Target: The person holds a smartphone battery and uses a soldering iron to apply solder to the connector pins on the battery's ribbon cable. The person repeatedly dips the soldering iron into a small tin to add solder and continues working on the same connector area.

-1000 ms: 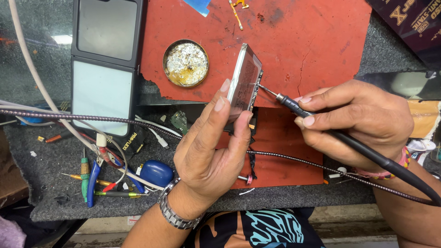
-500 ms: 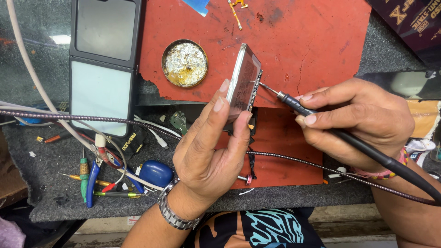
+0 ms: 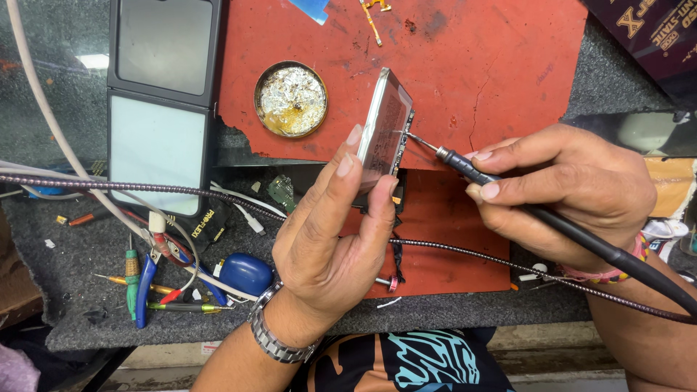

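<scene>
soldering tip meets the edge of a phone held on its side

the left hand grips a slim phone body and tilts it up on its long edge above the red work mat, fingers pressed flat against one face and the thumb against the other, so the narrow side faces right and stays steady; the hand is clamped on the phone, not resting it on the table; the right hand pinches a black soldering iron like a pen, thumb and forefinger closed close to the tip for fine control, and its metal point touches a spot on the phone's upturned edge; the iron's thick black lead runs off to the lower right, clear of the work; a braided metal cable crosses the table under both hands; a round tin of tip-cleaning wool sits on the mat just left of the phone, within easy reach of the iron; a folding phone lies open and flat at the far left, well apart; screwdrivers and blue-handled pliers lie on the grey felt at lower left; a steel watch circles the left wrist.
</scene>
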Available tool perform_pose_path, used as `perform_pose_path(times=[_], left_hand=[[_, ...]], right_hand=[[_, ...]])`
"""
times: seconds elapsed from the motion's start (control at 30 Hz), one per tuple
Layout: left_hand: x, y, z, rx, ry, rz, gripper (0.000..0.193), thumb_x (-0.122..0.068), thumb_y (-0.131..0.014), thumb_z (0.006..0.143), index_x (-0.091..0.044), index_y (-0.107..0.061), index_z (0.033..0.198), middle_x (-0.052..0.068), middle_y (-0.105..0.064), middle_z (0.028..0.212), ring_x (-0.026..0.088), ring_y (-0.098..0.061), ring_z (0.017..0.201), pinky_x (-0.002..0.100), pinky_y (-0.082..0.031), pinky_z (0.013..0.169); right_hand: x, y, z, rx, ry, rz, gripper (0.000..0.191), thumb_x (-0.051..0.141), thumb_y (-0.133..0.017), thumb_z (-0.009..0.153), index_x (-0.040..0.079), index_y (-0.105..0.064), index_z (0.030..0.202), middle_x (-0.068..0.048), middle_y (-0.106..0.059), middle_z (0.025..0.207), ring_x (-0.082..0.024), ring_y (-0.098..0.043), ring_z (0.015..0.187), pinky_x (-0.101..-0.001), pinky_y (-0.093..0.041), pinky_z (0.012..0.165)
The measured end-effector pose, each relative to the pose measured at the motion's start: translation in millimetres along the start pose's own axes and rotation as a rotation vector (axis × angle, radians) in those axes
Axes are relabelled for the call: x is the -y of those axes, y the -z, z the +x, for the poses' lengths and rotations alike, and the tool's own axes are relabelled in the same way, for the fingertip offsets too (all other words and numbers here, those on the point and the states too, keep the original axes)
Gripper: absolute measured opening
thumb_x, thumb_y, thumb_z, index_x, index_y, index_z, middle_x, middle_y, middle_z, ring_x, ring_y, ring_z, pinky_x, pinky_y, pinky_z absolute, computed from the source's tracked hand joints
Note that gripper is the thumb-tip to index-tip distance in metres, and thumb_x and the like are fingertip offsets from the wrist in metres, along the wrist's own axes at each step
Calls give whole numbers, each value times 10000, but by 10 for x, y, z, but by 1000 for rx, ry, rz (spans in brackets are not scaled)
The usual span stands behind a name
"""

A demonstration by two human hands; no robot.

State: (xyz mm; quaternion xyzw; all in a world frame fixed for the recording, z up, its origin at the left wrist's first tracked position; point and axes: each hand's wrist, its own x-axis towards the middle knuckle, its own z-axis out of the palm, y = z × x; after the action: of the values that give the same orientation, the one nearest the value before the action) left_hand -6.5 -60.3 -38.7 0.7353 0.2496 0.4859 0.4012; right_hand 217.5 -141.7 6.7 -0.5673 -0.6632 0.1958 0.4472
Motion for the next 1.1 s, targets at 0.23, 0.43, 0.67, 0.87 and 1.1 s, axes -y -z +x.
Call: perform_pose_path(times=[0.23,0.43,0.67,0.87,1.1], left_hand=[[0,0,2,-1,-6,13,633,105,-757,1024,-84,-464,1553,250,-566,1475,211,-772,1067,279,-677,910],[5,7,-6,15,-7,8,641,107,-755,1039,-112,-434,1549,251,-570,1451,184,-779,1031,275,-680,909],[2,-1,1,8,-7,9,633,105,-762,1028,-117,-433,1521,261,-572,1471,176,-779,997,282,-677,893],[-2,-2,5,9,-6,4,636,102,-760,1023,-112,-441,1530,256,-573,1465,182,-778,1003,280,-676,893],[15,6,6,7,-14,10,645,110,-758,1028,-100,-459,1559,259,-574,1469,175,-778,996,276,-676,887]], right_hand=[[21,-17,-5,-10,-12,-14,206,-52,-827,752,10,-695,897,-170,-692,977,-235,-745,935,-313,-637,863],[17,-6,-6,-12,-13,-19,209,-56,-825,754,13,-695,903,-169,-689,981,-230,-745,931,-297,-640,841],[15,-19,-14,-28,-21,-31,216,-59,-830,751,12,-701,909,-169,-697,990,-223,-743,902,-290,-635,820],[21,-22,2,-34,-16,-33,214,-64,-826,757,5,-692,908,-175,-689,987,-227,-738,914,-297,-633,840],[40,-12,18,-10,-14,-29,200,-42,-828,744,6,-696,886,-175,-692,975,-229,-740,924,-309,-631,870]])
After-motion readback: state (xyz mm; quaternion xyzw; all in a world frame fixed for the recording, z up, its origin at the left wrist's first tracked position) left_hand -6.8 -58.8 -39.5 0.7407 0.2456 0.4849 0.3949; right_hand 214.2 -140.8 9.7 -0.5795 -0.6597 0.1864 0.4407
